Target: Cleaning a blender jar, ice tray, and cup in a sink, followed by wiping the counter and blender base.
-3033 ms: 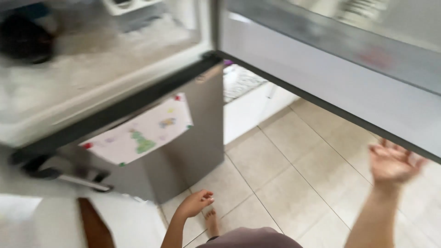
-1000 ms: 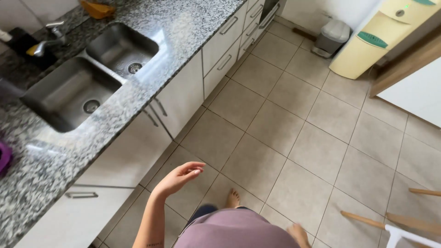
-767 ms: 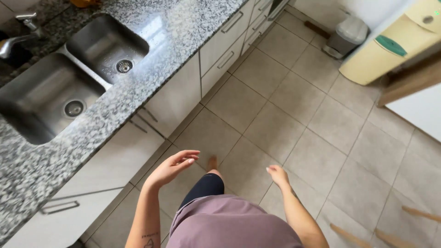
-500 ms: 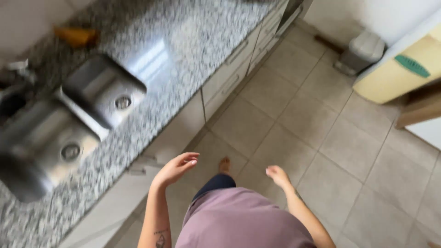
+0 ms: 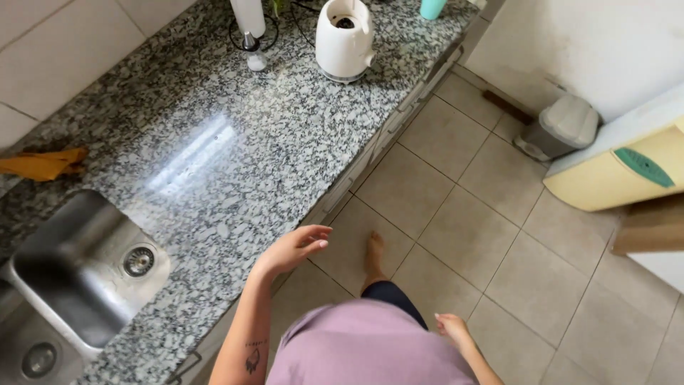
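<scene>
From the head camera, looking straight down, the left hand [image 5: 291,248] hangs with fingers loosely spread and palm down, grasping nothing, just past the front edge of the speckled grey granite countertop [image 5: 235,164], as a hand swings when a person walks alongside a counter. The right hand [image 5: 453,329] is low beside the mauve shirt, fingers relaxed and empty, over the beige tiled floor [image 5: 491,235]. One bare foot [image 5: 374,251] is planted on the tiles just off the cabinet fronts. On the counter, the stainless steel sink basin [image 5: 85,274] sits nearest the left arm, a crumpled yellow cloth [image 5: 44,163] lies against the wall tiles, and a white plastic blender base [image 5: 344,39] stands far back, well clear of the counter's edge. Across the floor, a small grey pedal bin [image 5: 559,127] and a pale yellow cabinet [image 5: 620,171] stand by the wall, leaving a wide lane of tiles between them and the counter.
</scene>
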